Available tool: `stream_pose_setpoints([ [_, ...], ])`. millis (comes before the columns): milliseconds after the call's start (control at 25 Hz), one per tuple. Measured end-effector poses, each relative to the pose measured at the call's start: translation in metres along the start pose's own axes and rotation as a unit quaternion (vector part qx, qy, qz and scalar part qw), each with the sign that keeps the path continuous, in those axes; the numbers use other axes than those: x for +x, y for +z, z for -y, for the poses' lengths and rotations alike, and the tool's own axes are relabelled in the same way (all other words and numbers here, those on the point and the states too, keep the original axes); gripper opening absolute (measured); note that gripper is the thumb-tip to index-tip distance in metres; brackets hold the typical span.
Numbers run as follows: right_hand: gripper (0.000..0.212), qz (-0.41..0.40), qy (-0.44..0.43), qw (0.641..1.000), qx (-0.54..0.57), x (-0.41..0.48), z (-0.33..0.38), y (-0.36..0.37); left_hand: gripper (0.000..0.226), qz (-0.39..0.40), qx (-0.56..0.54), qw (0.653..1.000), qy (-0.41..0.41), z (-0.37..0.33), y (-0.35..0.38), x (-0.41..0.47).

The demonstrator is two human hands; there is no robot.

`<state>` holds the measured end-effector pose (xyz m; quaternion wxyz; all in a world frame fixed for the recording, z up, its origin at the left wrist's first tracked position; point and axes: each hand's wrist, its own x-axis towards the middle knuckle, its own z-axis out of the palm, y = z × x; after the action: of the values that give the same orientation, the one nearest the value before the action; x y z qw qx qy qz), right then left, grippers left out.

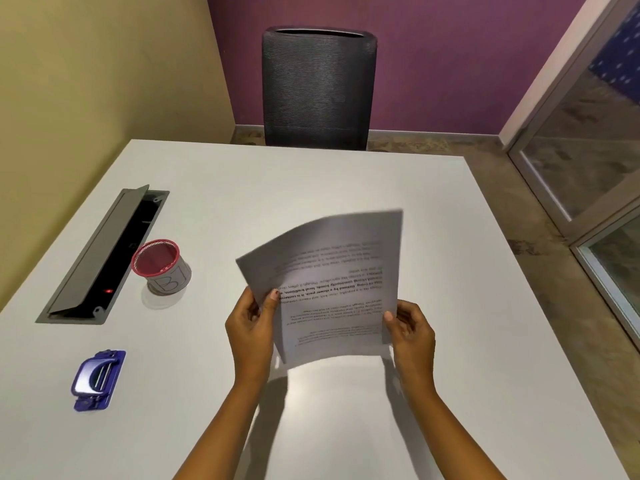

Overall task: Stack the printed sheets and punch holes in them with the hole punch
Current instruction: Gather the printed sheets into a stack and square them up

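Observation:
A stack of printed sheets [329, 282] is held up above the white table [346, 178], tilted away from me, with its text upside down and its far end curling back. My left hand [251, 332] grips the stack's left edge, thumb on the front. My right hand [412, 332] grips the right edge the same way. The blue hole punch [98, 379] lies on the table at the near left, well apart from both hands.
A red-rimmed mesh pen cup [161, 266] stands left of the sheets. Beside it an open cable box [104, 258] with a raised grey lid is set into the table. A dark office chair [318, 88] stands at the far edge. A glass partition [588, 161] is at the right.

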<state>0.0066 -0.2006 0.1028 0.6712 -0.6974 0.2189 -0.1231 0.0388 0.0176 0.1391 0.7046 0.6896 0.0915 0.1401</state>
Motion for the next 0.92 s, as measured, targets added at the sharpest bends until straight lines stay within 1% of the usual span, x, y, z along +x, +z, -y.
stream_pose_setpoints([
  [80, 0.035, -0.034, 0.038, 0.999, 0.002, 0.0, -0.002, -0.003, 0.035, -0.026, -0.031, 0.999, 0.008, -0.006, 0.002, 0.008],
  [160, 0.049, -0.028, 0.112, 0.989, 0.089, -0.005, -0.002, 0.0, 0.029, -0.049, -0.07, 0.996, 0.001, -0.011, 0.006, 0.012],
  [200, 0.052, -0.013, 0.14, 0.98, 0.141, -0.009, -0.003, 0.003, 0.024, -0.06, -0.093, 0.994, -0.011, -0.012, 0.009, 0.013],
  [280, 0.052, 0.035, 0.169, 0.96, 0.22, -0.016, -0.005, 0.012, 0.016, -0.072, -0.135, 0.987, -0.045, -0.011, 0.015, 0.013],
  [360, 0.046, 0.077, 0.173, 0.948, 0.256, -0.021, -0.006, 0.019, 0.018, -0.074, -0.18, 0.977, -0.087, -0.009, 0.02, 0.009],
  [400, 0.041, 0.08, 0.169, 0.949, 0.253, -0.02, -0.004, 0.02, 0.02, -0.071, -0.21, 0.969, -0.109, -0.009, 0.021, 0.007],
  [480, 0.031, 0.059, 0.151, 0.963, 0.213, -0.015, 0.004, 0.019, 0.024, -0.057, -0.262, 0.953, -0.145, -0.008, 0.019, 0.005],
  [560, 0.024, 0.026, 0.116, 0.983, 0.143, -0.007, 0.014, 0.013, 0.027, -0.044, -0.277, 0.948, -0.149, -0.007, 0.011, 0.01],
  [640, 0.024, 0.007, 0.07, 0.993, 0.097, 0.001, 0.023, 0.005, 0.031, -0.042, -0.278, 0.951, -0.131, -0.007, -0.005, 0.022],
  [720, 0.026, -0.004, 0.036, 0.997, 0.071, 0.01, 0.028, -0.005, 0.033, -0.029, -0.257, 0.96, -0.11, -0.009, -0.025, 0.034],
  [760, 0.027, -0.008, 0.028, 0.998, 0.058, 0.014, 0.029, -0.01, 0.035, -0.011, -0.225, 0.97, -0.096, -0.009, -0.036, 0.039],
  [840, 0.028, -0.009, 0.017, 1.0, 0.023, 0.021, 0.029, -0.019, 0.04, 0.042, -0.105, 0.991, -0.065, -0.009, -0.054, 0.046],
  [920, 0.029, -0.008, 0.006, 1.0, -0.013, 0.026, 0.025, -0.023, 0.037, 0.098, 0.012, 0.995, -0.034, -0.008, -0.058, 0.047],
])
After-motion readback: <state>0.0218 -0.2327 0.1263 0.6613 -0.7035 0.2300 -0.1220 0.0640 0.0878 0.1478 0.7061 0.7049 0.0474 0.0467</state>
